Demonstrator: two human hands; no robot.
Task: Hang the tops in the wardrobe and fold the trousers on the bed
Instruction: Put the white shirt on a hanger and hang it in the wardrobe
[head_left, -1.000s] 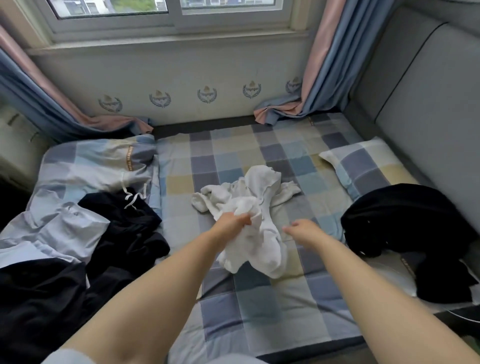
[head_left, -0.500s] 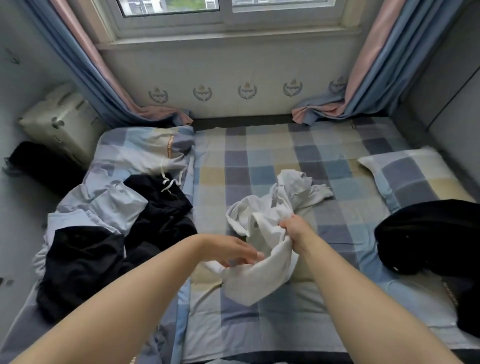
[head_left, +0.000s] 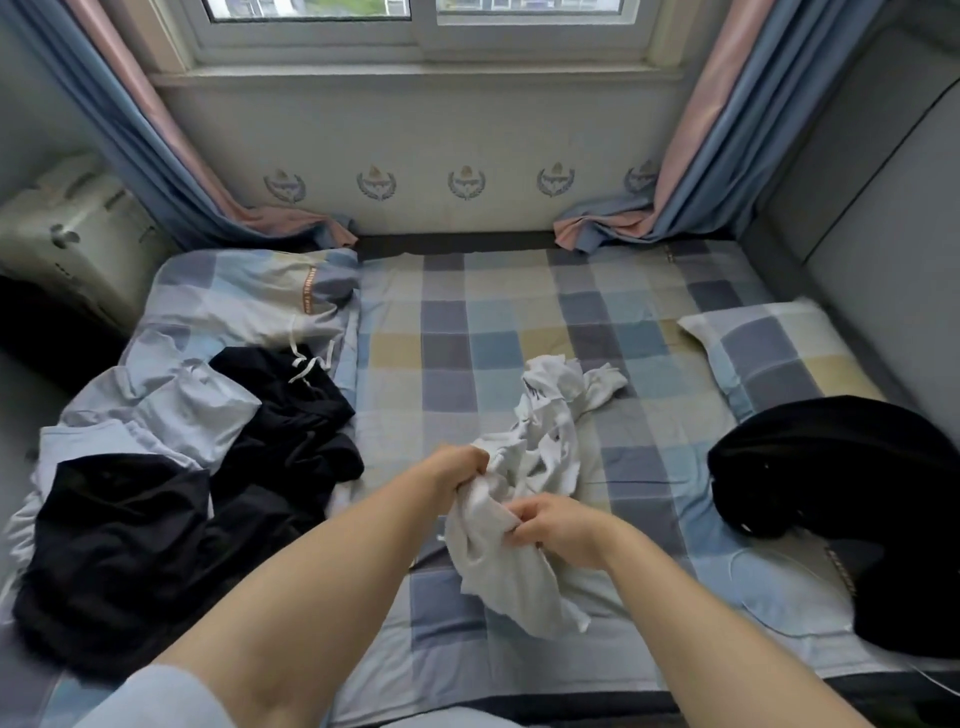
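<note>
A crumpled white garment (head_left: 540, 447) lies in the middle of the checked bed (head_left: 483, 332), its near end lifted. My left hand (head_left: 460, 473) grips its upper bunched edge. My right hand (head_left: 558, 525) pinches the cloth just below and to the right, fingers closed on it. Part of the garment hangs down between my forearms. Black clothes (head_left: 171, 499) and a pale blue garment (head_left: 156, 410) are heaped at the bed's left. Another black garment (head_left: 841, 467) lies at the right.
A checked pillow (head_left: 779, 353) rests at the right by the grey padded wall (head_left: 883, 218). A folded checked quilt (head_left: 249, 296) lies at the far left. A pale suitcase (head_left: 67, 234) stands left of the bed. Curtains (head_left: 675, 197) drape onto the mattress under the window.
The view has swung left and steadied. My left hand has closed on the white garment again, and my right hand has shifted lower on the cloth, which is bunched closer to me.
</note>
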